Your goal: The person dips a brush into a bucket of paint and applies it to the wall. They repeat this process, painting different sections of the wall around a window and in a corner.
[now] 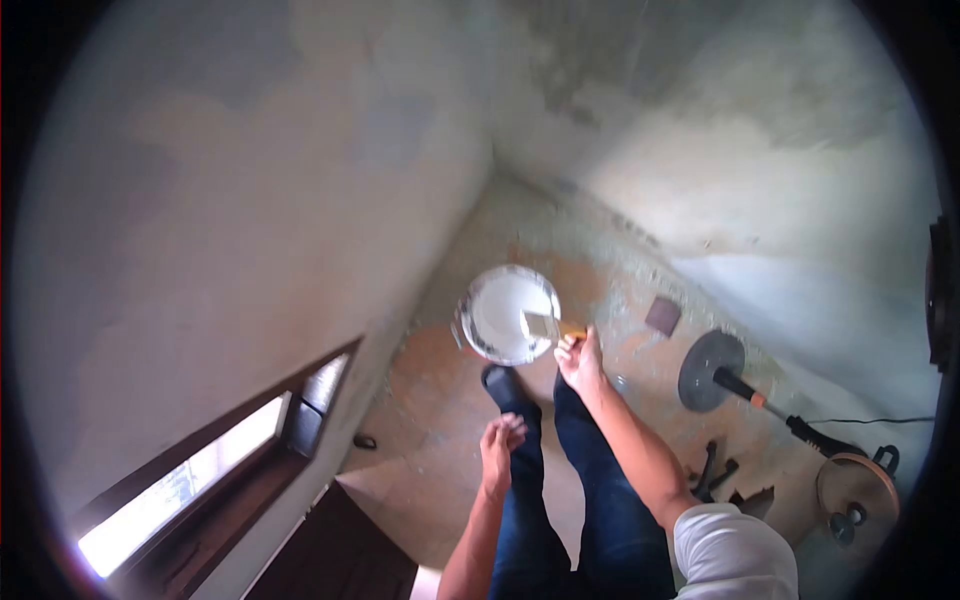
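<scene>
A flat paintbrush (543, 326) with a pale wooden handle is pinched in my right hand (580, 362). Its bristles, whitish at the tip, reach over the rim of a round bucket (464, 322) of white paint (505, 310). The bucket stands on the floor just beyond my feet, with a wire handle at its left side. My left hand (502, 440) hovers above my left leg, empty, its fingers loosely bent and a little apart.
A brown square sheet (663, 316) lies right of the bucket. Further right is a long-handled tool with a round grey disc (712, 370), beside a cable and a round see-through piece (858, 497). Patchy walls meet ahead; a window (190, 490) is at left.
</scene>
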### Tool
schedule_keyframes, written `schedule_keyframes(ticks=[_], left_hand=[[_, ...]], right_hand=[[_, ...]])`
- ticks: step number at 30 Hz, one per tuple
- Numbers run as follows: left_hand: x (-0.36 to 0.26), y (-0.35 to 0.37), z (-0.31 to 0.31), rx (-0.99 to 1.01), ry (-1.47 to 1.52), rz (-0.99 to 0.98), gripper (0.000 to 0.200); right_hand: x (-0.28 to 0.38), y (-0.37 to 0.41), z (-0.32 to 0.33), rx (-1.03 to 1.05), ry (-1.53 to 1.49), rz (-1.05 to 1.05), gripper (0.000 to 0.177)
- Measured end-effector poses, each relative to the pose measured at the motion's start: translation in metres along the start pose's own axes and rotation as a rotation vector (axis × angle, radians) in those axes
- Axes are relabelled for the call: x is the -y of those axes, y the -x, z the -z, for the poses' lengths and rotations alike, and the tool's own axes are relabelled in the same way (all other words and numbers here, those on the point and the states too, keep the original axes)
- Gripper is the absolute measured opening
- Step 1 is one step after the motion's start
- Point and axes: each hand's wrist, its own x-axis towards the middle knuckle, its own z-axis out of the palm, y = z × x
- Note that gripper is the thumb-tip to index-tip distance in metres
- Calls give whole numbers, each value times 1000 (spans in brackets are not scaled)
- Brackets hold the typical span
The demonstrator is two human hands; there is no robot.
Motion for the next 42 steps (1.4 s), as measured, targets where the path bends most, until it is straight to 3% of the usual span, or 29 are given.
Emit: schedule_keyframes(ticks=[2,3,5,8,13,17,23,27,29,32,34,42], left_hand=[[-22,41,-5,1,43,-31,37],[-35,62,-7,0,78,-48,36],[-65,100,-8,12,73,-117,34],[-118,153,-8,-7,126,-214,32],[-215,236,-7,19,183,-495,31],[-284,295,6,-5,126,-811,28],[-309,318,42,-143,220,-917,26],[-307,347,35,-227,206,-982,28],[-295,350,30,-364,256,-957,30],[-270,333,19,-380,340,-1001,29],[-265,335,-5,-437,442,-952,28],[-267,337,-64,-448,417,-920,36]], right_hand=[[1,61,-59,194,19,-37,56],[1,86,-91,182,-32,-49,60],[7,133,-144,368,0,-78,43],[16,246,-252,541,117,-3,36],[13,425,-366,701,392,342,31],[14,506,-409,940,445,599,48],[26,537,-440,884,500,708,39],[48,541,-471,941,579,727,41],[60,541,-486,957,583,745,42],[78,520,-508,990,612,864,40],[91,503,-520,971,728,1094,38],[121,459,-563,869,900,1359,30]])
